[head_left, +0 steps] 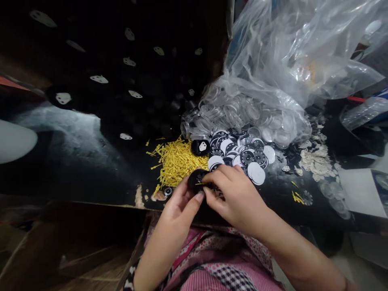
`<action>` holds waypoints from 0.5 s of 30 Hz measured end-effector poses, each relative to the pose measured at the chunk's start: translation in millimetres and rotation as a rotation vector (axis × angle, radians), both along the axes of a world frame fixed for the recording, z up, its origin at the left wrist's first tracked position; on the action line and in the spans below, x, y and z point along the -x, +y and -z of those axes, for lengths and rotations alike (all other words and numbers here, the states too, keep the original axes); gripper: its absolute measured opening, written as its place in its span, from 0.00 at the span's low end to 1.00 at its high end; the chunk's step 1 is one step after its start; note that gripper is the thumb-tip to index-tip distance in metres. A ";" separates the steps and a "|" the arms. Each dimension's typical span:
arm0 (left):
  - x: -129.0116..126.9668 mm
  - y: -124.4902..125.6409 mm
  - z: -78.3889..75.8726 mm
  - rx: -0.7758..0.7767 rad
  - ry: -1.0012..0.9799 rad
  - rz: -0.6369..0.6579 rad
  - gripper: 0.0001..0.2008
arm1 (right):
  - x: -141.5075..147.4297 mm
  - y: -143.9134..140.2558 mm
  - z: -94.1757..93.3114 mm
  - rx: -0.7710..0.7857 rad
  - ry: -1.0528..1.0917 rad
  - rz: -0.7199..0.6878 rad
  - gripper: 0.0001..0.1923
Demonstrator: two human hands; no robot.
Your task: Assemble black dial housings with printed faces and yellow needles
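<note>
the left hand (pixel 178 204) and right hand (pixel 233 194) are pinching one black disc (pixel 196 180) together at the table's (pixel 91 169) near edge, fitting a yellow pin, while heaps of pins (pixel 177 161), dials (pixel 239 153) and bagged lenses (pixel 242 113) are lying unused.

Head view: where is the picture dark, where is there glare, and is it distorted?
Head view: the black tabletop is very dark at upper left; glare shines on the clear plastic bag; edges bend from wide-lens distortion; both hands and the yellow pointers look fairly sharp.
</note>
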State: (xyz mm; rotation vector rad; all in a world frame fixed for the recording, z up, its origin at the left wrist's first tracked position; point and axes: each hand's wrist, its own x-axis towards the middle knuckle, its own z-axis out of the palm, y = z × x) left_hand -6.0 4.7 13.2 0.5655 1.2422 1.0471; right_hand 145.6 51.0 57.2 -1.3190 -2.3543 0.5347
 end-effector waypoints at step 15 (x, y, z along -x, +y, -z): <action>-13.5 15.4 -7.4 0.093 0.080 -0.057 0.22 | -58.5 50.9 -8.1 0.202 -0.076 0.292 0.09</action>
